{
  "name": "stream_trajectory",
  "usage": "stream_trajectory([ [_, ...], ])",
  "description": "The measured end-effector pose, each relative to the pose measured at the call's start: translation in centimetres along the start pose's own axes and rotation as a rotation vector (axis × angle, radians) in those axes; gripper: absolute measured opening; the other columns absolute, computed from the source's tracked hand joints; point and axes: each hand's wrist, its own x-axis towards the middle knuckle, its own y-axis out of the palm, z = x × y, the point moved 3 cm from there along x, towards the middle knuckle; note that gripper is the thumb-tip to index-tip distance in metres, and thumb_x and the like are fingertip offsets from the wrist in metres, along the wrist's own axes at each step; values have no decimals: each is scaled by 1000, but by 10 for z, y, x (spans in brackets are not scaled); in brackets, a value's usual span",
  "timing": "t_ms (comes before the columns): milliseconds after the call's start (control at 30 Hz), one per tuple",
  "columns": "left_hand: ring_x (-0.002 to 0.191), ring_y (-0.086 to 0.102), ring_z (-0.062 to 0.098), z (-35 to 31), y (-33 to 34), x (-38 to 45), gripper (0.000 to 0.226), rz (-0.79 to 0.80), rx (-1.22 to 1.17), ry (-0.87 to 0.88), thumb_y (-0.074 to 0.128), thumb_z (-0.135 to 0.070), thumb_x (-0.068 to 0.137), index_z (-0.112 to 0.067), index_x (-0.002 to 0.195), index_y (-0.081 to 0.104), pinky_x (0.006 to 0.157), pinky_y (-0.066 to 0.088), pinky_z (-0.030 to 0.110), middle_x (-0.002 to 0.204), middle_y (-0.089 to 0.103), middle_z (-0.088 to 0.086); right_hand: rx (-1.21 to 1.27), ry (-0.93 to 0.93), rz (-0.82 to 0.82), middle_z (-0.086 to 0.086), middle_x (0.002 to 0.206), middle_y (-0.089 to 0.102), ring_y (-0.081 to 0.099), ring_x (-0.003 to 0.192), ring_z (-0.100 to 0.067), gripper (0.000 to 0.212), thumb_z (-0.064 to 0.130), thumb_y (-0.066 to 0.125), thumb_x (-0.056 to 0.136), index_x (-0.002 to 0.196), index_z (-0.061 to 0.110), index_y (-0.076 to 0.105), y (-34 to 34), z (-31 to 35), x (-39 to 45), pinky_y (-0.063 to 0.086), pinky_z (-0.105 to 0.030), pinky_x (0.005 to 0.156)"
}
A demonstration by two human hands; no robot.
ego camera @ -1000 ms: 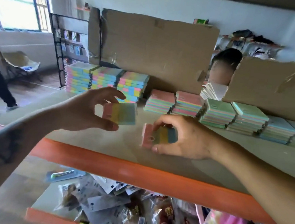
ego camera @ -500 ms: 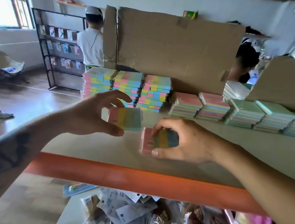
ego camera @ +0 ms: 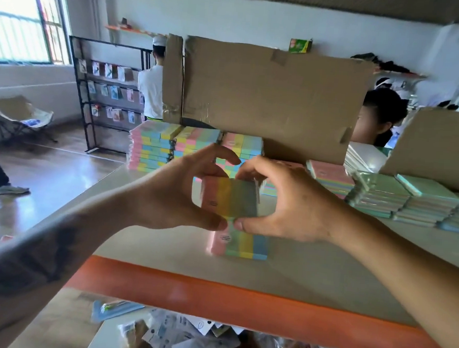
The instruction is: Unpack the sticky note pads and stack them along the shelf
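Head view: both hands hold one rainbow-striped pad (ego camera: 230, 198) above the shelf (ego camera: 311, 273), left hand (ego camera: 172, 194) and right hand (ego camera: 289, 206) each with fingers curled round it, thumbs under its near edge; a second pad (ego camera: 240, 243) lies flat just below; tall striped stacks (ego camera: 153, 148) and lower pastel stacks (ego camera: 380, 194) already line the back, so stacking looks well along, these two still to place

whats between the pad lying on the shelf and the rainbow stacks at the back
In the head view, the striped pad gripped by both the left hand and right hand hangs between the lying pad and the rainbow stacks.
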Motion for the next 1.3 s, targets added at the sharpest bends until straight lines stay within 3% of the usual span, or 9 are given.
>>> stream_trajectory([
  [133,133,46,-6,6,-4,-6,102,-62,61,-89,92,-54,59,-60,141,32,111,40,36,138,57,-15,73,19,15,26,112,62,59,109,-3,62,64,81,63,115,42,58,-18,-8,8,49,-37,98],
  [233,137,41,0,24,-9,-21,102,-25,110,-255,75,-81,54,-70,140,21,104,36,31,147,47,-19,105,53,-12,17,111,65,63,107,-9,48,47,89,70,110,39,64,-39,-25,33,50,-40,98],
  [400,138,38,3,49,-10,-51,98,87,286,-399,43,-108,39,-79,129,20,112,35,34,147,40,-28,35,83,-68,7,113,68,63,109,-16,40,49,88,72,106,37,68,-51,-61,94,50,-41,101],
  [700,145,24,4,54,-8,-57,96,155,413,-438,39,-99,55,-68,143,18,121,24,38,153,26,-35,97,147,25,2,107,66,63,105,-28,31,30,88,78,104,28,71,-21,-98,129,47,-33,89],
  [900,146,21,2,58,-8,-56,90,167,442,-414,41,-99,62,-67,143,19,122,21,36,154,23,-35,121,168,56,10,96,66,62,93,-19,50,58,80,54,97,33,71,-21,-99,127,49,-41,95],
  [1000,146,21,2,58,-8,-57,88,164,442,-411,43,-97,64,-66,144,20,121,21,33,154,22,-36,134,152,65,7,97,64,58,93,-17,35,39,88,72,100,29,71,-21,-100,127,47,-37,94],
  [1100,145,23,3,59,-8,-56,90,163,450,-398,40,-98,62,-67,143,19,120,22,34,153,23,-36,102,144,81,8,98,63,57,97,-21,28,26,84,82,105,27,69,-22,-95,121,44,-21,84],
  [1133,144,24,3,58,-8,-56,90,160,447,-393,41,-98,61,-67,143,21,120,22,34,153,25,-36,76,149,63,7,101,63,58,103,-20,30,30,84,82,107,29,68,-24,-92,118,44,-21,87],
  [1300,136,40,2,57,-10,-52,89,58,346,-357,48,-99,55,-68,136,32,115,35,39,144,42,-33,-100,94,-70,12,121,59,55,118,-21,52,75,64,63,107,45,61,-35,-62,78,42,-51,107],
])
